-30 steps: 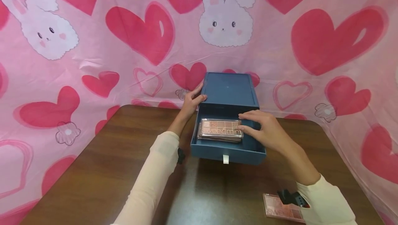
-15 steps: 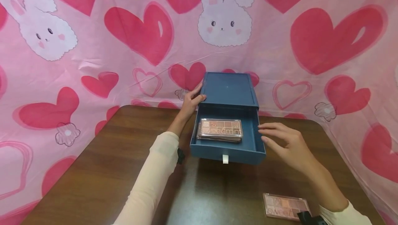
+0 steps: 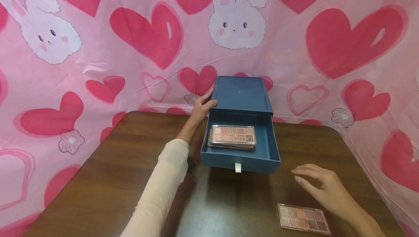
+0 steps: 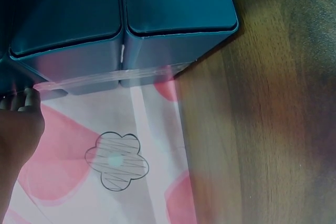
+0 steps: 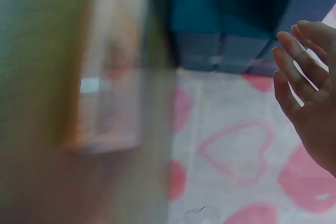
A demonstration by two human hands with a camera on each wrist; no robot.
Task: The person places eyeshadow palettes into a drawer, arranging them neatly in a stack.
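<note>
A blue drawer box [image 3: 241, 93] stands at the back of the table, its drawer [image 3: 222, 158] pulled out toward me. Inside the drawer, on its left side, lies a small stack of eyeshadow palettes [image 3: 232, 135] with clear lids. My left hand [image 3: 199, 109] rests against the box's left side, thumb at the top front edge. Another eyeshadow palette [image 3: 303, 219], pinkish, lies on the table at the front right. Above and to the right of it hovers my right hand [image 3: 327, 189], holding nothing, fingers loosely extended. The right wrist view shows that palette [image 5: 113, 77] blurred.
A white pull tab [image 3: 238, 168] sticks out from the drawer front. Behind the brown wooden table [image 3: 131, 171] hangs a pink cloth [image 3: 193, 36] printed with hearts and rabbits, close behind the box.
My right hand has moved from over the stack in the drawer, out past its right side and down toward the loose palette. My left hand and the box stay in place.
</note>
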